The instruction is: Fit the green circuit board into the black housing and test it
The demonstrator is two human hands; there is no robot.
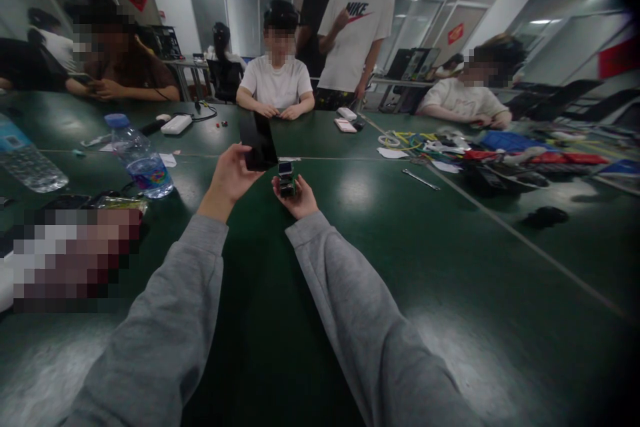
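Observation:
My left hand [229, 177] is raised above the green table, its fingers and thumb closed on the lower edge of a flat black rectangular panel [259, 141]. The panel stands tilted; I cannot tell exactly what it is. Just right of it, my right hand [301, 200] is palm up with its fingers curled round a small electronic device [286, 179]. That device is dark and blocky, with a little square screen on top and a green edge on its right side. Panel and device are close together, but whether they touch is unclear.
Two water bottles [143, 163] stand at the left, near a blurred-out item [75, 250]. A wrench [421, 179] lies to the right, before a pile of cables and tools [493, 153]. Across the table a person [276, 83] sits; others sit or stand around.

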